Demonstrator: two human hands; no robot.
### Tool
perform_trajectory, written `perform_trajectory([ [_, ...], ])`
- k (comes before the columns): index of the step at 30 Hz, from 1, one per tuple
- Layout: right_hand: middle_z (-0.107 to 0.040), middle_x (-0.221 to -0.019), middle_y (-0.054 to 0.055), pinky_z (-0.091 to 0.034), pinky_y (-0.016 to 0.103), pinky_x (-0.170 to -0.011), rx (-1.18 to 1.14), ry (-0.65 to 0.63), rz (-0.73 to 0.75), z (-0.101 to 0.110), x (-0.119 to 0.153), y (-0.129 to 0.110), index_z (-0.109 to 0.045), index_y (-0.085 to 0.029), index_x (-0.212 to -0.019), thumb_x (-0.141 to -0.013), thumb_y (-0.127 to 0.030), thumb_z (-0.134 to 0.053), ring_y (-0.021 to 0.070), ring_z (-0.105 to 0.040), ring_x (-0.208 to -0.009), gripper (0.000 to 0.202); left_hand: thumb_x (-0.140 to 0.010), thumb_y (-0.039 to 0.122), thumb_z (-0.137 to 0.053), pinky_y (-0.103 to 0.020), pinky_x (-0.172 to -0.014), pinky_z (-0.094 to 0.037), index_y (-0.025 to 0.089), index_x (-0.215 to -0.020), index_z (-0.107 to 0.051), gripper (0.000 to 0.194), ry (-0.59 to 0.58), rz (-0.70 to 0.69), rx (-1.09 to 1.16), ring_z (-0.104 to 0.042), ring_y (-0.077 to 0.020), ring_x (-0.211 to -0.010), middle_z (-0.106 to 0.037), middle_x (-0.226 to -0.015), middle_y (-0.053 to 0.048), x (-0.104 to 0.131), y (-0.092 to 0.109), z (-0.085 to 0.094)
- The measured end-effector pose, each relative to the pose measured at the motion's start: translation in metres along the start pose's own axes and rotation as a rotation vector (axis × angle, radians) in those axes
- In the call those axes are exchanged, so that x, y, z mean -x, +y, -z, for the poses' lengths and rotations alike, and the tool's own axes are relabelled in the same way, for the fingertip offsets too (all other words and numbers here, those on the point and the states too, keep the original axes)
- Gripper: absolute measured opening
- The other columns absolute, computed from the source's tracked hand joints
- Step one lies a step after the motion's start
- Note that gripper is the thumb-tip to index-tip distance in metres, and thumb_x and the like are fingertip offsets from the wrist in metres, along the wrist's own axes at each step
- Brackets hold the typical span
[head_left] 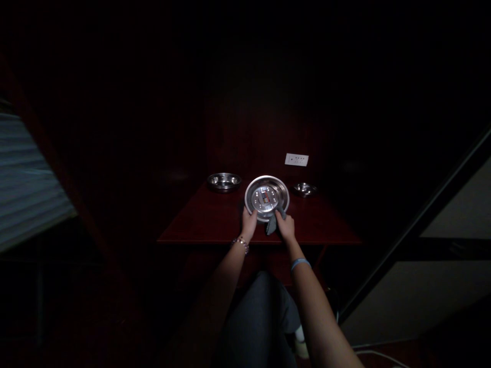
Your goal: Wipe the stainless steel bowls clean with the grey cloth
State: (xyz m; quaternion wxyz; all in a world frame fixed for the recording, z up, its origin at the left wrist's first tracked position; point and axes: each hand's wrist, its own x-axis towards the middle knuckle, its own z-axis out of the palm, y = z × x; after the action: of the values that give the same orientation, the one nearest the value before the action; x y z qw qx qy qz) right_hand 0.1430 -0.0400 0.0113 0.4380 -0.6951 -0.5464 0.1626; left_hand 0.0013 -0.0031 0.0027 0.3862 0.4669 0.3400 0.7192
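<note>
A round stainless steel basin [273, 190] with a small coloured label at its centre is held up above the desk, tilted so that its round face is turned to me. My left hand [249, 225] grips its lower left rim, thumb on the near side. At the lower right rim, my right hand [286, 225] is closed on a grey cloth [271, 225], which touches the basin and hangs partly below it. Most of the fingers behind the basin are hidden.
On the dark red desk [203, 225], a wider steel basin [224, 183] stands back left and a small steel bowl [304, 190] back right. A white socket panel [296, 160] is on the back wall. Dark partitions flank both sides.
</note>
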Motion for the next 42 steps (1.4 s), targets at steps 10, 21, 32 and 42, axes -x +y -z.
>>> perform_trajectory([
  [10, -0.075, -0.084, 0.012, -0.048, 0.025, -0.073, -0.049, 0.009, -0.004, 0.003, 0.003, -0.003, -0.076, -0.014, -0.096, -0.090, -0.049, -0.047, 0.0231, -0.070, -0.085, 0.046, -0.079, 0.011, -0.059, -0.036, -0.104, -0.042, 0.016, -0.111, -0.058, 0.033, 0.002, 0.034, 0.023, -0.061, -0.0215, -0.112, -0.066, -0.119, -0.009, -0.001, -0.001, -0.001],
  [21, -0.075, -0.086, 0.013, -0.048, 0.025, -0.072, -0.050, 0.010, 0.000, -0.004, -0.004, 0.007, -0.076, -0.014, -0.093, -0.089, -0.052, -0.046, 0.0233, -0.070, -0.086, 0.048, -0.078, 0.010, -0.059, -0.036, -0.104, -0.042, 0.015, -0.111, -0.059, 0.033, 0.000, 0.030, 0.034, -0.062, -0.0216, -0.111, -0.067, -0.119, -0.010, -0.002, -0.002, 0.000],
  [32, -0.074, -0.081, 0.011, -0.048, 0.024, -0.068, -0.023, 0.009, -0.007, -0.004, -0.003, 0.003, -0.076, -0.015, -0.089, -0.089, -0.051, -0.046, 0.0227, -0.070, -0.082, 0.047, -0.080, 0.015, -0.058, -0.039, -0.108, -0.039, 0.015, -0.117, -0.057, 0.037, -0.004, -0.001, 0.071, -0.059, -0.0227, -0.116, -0.064, -0.124, -0.011, -0.004, -0.010, 0.001],
  [42, -0.075, -0.083, 0.013, -0.048, 0.023, -0.071, 0.010, -0.027, 0.018, 0.005, 0.007, -0.008, -0.076, -0.014, -0.094, -0.091, -0.050, -0.046, 0.0219, -0.071, -0.085, 0.048, -0.086, 0.024, -0.054, -0.038, -0.106, -0.040, 0.018, -0.120, -0.054, 0.035, 0.126, -0.008, 0.054, -0.059, -0.0217, -0.116, -0.061, -0.127, -0.012, -0.010, -0.018, 0.003],
])
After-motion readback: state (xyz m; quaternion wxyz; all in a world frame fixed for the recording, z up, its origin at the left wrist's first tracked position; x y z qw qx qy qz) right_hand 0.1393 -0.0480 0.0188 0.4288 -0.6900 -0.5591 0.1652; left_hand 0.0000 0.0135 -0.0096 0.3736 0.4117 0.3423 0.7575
